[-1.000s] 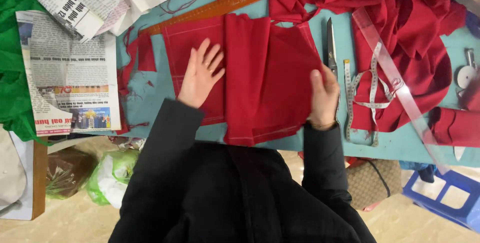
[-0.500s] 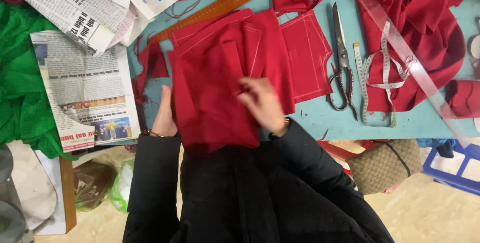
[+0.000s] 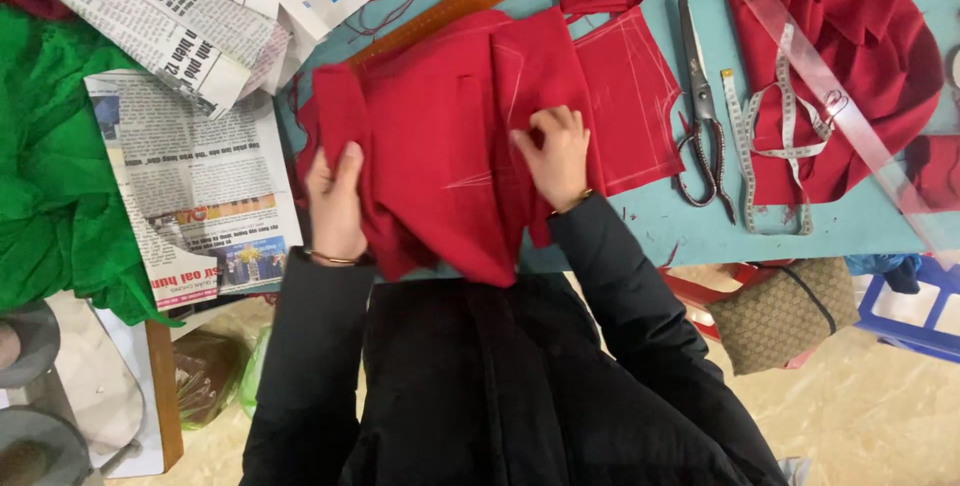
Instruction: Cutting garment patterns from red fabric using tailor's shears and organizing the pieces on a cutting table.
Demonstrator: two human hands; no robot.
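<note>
While both hands grip, red cloth (image 3: pixel 440 146) overhangs the table edge (image 3: pixel 780 241).

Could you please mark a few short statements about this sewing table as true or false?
1. Both hands are on the red cloth. True: the left hand grips its left edge and the right hand pinches it near the middle.
2. The scissors lie to the left of the cloth. False: they lie to its right, on the blue table.
3. A measuring tape lies beside the scissors. True.
4. The green cloth covers the scissors. False: it sits at the far left, apart from them.
5. A newspaper lies left of the left hand. True.
</note>
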